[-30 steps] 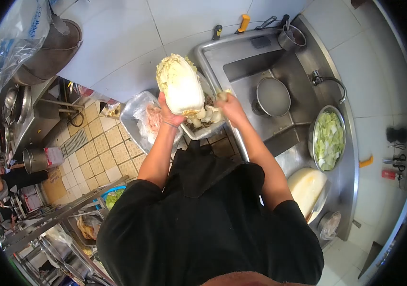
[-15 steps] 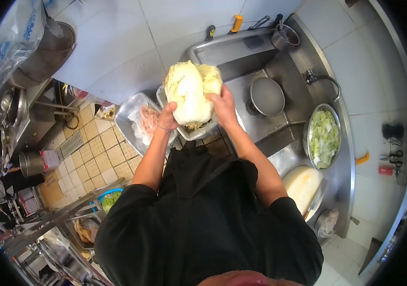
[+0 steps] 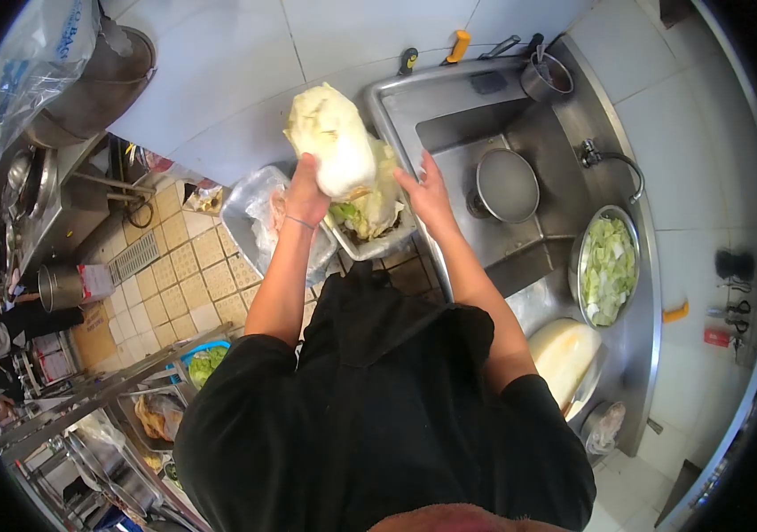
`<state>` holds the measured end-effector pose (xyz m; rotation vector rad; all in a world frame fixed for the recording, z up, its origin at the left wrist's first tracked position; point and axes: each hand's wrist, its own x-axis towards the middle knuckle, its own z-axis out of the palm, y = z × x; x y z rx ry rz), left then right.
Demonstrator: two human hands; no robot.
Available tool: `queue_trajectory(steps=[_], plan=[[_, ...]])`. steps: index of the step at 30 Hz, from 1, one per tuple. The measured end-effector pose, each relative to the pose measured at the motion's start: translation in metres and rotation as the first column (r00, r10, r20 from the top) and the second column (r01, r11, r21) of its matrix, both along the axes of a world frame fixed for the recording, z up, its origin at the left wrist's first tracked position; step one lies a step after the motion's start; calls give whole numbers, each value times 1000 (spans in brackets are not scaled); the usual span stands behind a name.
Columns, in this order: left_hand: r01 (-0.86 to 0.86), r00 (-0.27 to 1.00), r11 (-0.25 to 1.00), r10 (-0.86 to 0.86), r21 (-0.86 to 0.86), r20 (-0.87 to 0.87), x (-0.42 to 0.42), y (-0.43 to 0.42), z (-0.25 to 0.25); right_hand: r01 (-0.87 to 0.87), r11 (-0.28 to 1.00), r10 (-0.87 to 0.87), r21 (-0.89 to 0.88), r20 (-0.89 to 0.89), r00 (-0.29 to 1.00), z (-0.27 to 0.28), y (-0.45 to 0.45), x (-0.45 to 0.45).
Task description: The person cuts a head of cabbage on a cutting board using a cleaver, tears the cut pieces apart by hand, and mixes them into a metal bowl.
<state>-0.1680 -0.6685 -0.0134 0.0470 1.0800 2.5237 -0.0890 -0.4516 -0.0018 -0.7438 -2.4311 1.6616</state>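
Since half a second ago, the right hand [image 3: 429,191] is drawn off the cabbage [image 3: 332,142], and pale leaves [image 3: 384,182] are now seen lying in the bin [image 3: 387,246] below. By the left hand [image 3: 306,197] alone the cabbage is held, tilted above the bin, its lower side cupped in a closed grasp. Nothing is held by the right hand, which is spread open just beside the leaves, near the edge of the sink [image 3: 436,93].

Both arms [image 3: 276,297] reach forward; left hand [image 3: 306,193] clasping; right hand [image 3: 430,193] spread.
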Motion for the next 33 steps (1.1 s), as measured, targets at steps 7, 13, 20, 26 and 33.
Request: queue_trajectory(steps=[7,13,20,26,33], plan=[[82,978,966,-125,-245,-168,39,32,37,-159,830,-85,-535,-402,912,52,-14,1],[343,926,903,-371,258,68,30,56,-16,-222,832,22,-508,-370,929,45,-15,22],[322,939,931,-337,172,65,29,50,-19,-119,968,45,-220,-315,948,47,-13,36],[374,927,927,-375,32,22,42,37,20,-179,678,-79,-713,-314,946,46,-10,42],[282,900,893,-373,349,227,41,35,-34,-122,882,42,-455,-183,982,40,-23,43]])
